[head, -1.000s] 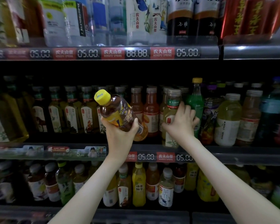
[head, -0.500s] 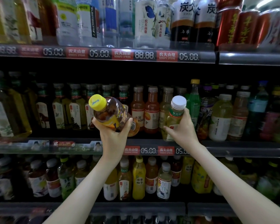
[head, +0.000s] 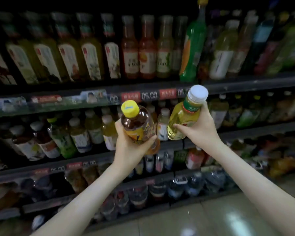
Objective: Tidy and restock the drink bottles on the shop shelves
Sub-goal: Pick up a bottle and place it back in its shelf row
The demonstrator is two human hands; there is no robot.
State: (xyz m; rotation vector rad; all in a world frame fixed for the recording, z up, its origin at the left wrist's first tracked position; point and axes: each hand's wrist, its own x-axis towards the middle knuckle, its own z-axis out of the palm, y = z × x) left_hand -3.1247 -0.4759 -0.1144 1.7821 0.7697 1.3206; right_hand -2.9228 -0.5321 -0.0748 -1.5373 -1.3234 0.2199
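- Dimly lit shop aisle: stocked shelves (head: 245, 84) w/ price strips run left to right, pale tiled floor (head: 228, 218) near right.
- Both held bottles sit in open air on the near side of the shelf edge, not touching.
- Left hand (head: 128, 150) clasps brown tea bottle (head: 136, 123), yellow cap leaning left.
- Right hand (head: 199, 128) clasps yellow-green bottle (head: 182, 120), white cap leaning right.
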